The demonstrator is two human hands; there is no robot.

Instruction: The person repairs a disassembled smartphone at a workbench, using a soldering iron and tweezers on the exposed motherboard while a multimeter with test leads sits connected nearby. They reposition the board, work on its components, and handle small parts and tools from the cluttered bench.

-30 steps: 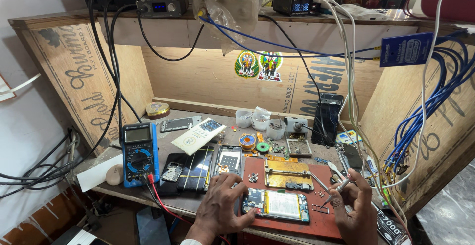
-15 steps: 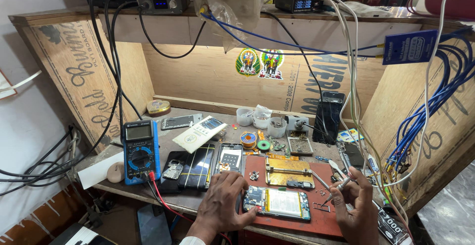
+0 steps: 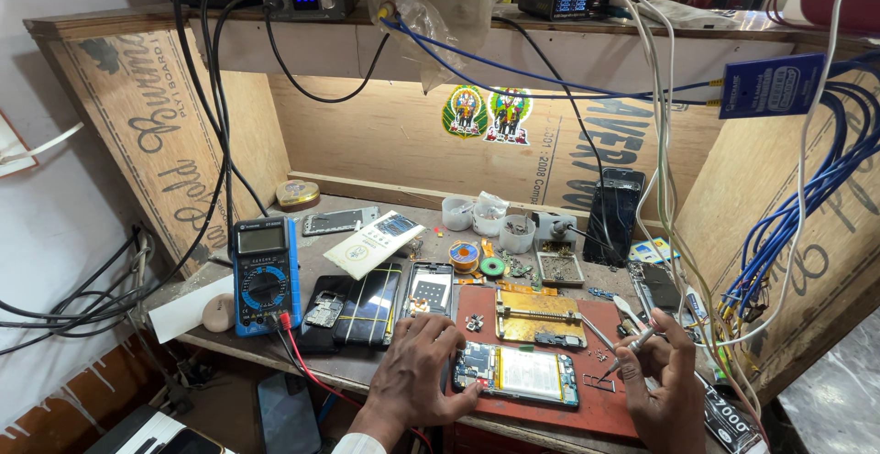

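Fingers of left hand (image 3: 417,376) spread, steadying opened phone (image 3: 519,373), right hand (image 3: 667,373) pinching screwdriver (image 3: 634,344) upright

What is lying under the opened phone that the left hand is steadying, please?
The opened phone lies on a red work mat; the left hand covers its left end, hiding what is beneath there.

Plywood-walled workbench (image 3: 275,348), shelf (image 3: 137,25) above, white wall (image 3: 55,206), warm light
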